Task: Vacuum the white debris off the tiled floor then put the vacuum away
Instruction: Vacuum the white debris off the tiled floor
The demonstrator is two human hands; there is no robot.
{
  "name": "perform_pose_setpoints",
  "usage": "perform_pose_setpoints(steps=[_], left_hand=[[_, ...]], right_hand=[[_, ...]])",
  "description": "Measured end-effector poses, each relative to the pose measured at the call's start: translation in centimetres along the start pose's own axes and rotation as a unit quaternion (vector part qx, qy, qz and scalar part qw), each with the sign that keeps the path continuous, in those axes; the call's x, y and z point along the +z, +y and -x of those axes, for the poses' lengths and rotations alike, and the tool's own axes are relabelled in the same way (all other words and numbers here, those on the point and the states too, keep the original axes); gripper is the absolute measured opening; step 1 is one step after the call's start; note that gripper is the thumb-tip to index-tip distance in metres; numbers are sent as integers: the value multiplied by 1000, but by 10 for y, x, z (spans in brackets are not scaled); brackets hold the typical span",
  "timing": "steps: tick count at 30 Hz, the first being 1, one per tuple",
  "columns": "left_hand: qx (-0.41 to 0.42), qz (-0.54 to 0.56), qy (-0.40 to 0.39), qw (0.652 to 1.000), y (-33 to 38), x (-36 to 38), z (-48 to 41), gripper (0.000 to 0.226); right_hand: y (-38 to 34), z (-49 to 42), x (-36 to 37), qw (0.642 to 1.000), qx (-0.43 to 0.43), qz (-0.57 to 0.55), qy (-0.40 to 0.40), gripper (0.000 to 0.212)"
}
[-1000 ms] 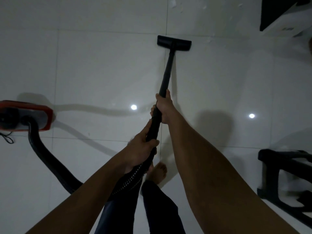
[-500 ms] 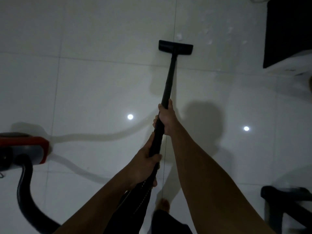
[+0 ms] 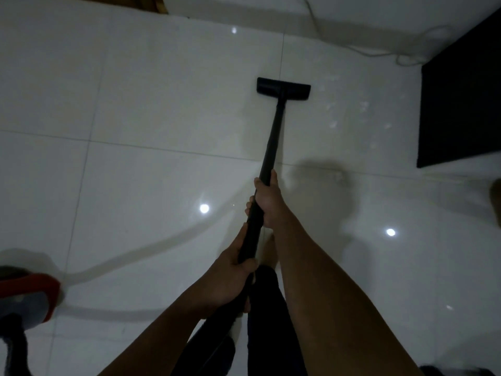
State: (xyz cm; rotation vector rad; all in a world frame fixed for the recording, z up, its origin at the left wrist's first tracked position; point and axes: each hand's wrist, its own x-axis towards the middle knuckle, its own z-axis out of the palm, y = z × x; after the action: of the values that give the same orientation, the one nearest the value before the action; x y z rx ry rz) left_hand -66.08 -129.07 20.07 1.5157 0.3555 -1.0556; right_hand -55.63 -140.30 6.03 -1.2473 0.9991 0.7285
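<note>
Both hands hold the black vacuum wand (image 3: 272, 147), which slants up and away over the white tiled floor (image 3: 135, 104). The right hand (image 3: 267, 200) is wrapped around the wand about halfway along, its grip closed tight on the tube. The left hand (image 3: 233, 278) clasps the wand lower down, nearer the body, also with a closed grip. The flat black vacuum head (image 3: 283, 89) sits on the floor at the far end of the wand, close to a tile joint. Just to the right of the head, small pale bits of white debris (image 3: 349, 115) lie scattered on the tile, faint and blurred in the dim light. Further right is a dark mat (image 3: 461, 99). The red vacuum body (image 3: 29, 294) rests on the floor at the lower left edge, well apart from the head. A pale cord (image 3: 379, 51) runs along the floor near the top right. A bare foot (image 3: 271, 251) shows below the hands.
</note>
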Motion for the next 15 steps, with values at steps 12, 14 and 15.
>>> perform_pose_setpoints(steps=[12, 14, 15], left_hand=[[2, -22, 45, 999, 141, -32, -127, 69], [1, -22, 48, 999, 157, -34, -139, 70], [-1, -15, 48, 999, 165, -36, -145, 69]], right_hand=[[-171, -85, 1, 1000, 8, 5, -21, 62], [-189, -94, 1, 1000, 5, 4, -23, 62], [-199, -98, 1, 1000, 3, 5, -24, 61]])
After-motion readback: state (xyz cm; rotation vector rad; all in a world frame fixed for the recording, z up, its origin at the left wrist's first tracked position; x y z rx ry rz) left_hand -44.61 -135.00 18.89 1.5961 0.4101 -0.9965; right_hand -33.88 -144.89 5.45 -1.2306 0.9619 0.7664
